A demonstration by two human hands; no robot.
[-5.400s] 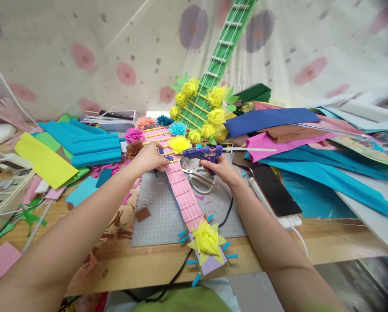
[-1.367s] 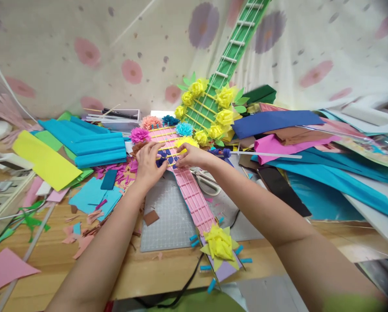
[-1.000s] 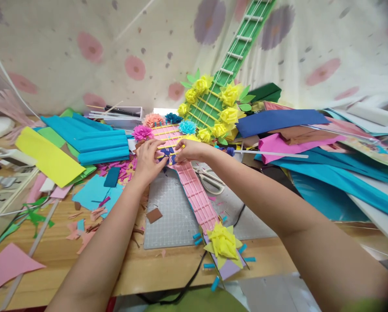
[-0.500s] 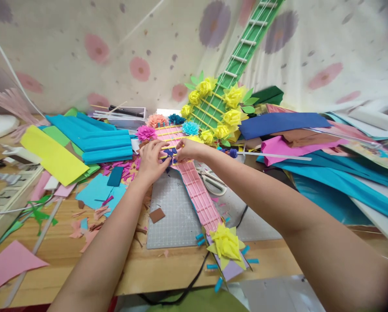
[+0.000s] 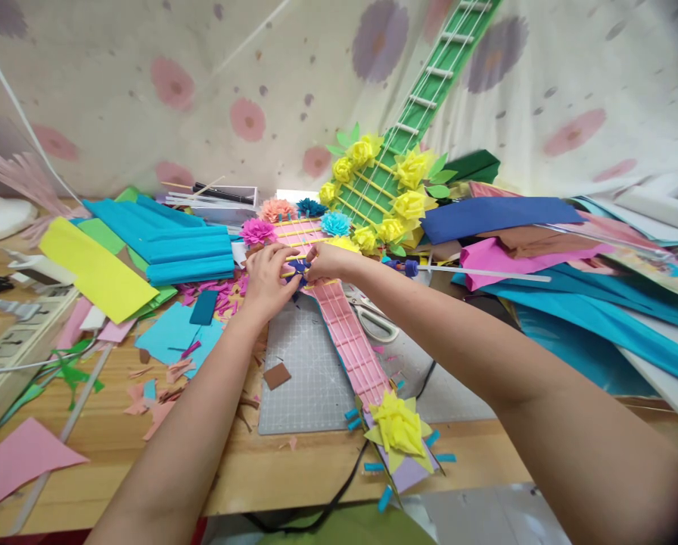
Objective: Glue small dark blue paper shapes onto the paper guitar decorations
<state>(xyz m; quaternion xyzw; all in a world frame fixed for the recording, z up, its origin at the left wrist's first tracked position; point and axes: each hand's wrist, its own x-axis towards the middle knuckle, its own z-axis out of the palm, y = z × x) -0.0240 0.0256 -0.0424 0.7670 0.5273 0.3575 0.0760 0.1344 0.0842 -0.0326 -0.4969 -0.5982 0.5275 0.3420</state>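
A pink handmade paper guitar (image 5: 357, 341) lies across the table, its neck pointing toward me. On its body, my left hand (image 5: 268, 276) and my right hand (image 5: 332, 263) come together over a small dark blue paper flower (image 5: 299, 266). The thumb and fingers of my left hand close on its left side. From the right, my right hand pinches it, its fingertips partly hidden. Magenta (image 5: 258, 231), coral and light blue (image 5: 335, 222) paper flowers sit on the body's far edge. A yellow paper flower (image 5: 399, 425) decorates the guitar's head.
Behind stands a green paper guitar (image 5: 424, 102) with yellow flowers. A blue glue gun (image 5: 405, 267) with a glue stick and scissors (image 5: 376, 318) lie by my right forearm. Crepe paper (image 5: 543, 219) is piled right; blue paper (image 5: 185, 250), scraps and a power strip (image 5: 24, 341) lie left.
The view has shifted very slightly. Both hands stay at the same spot on the pink guitar, with only small finger movement around the dark blue flower.
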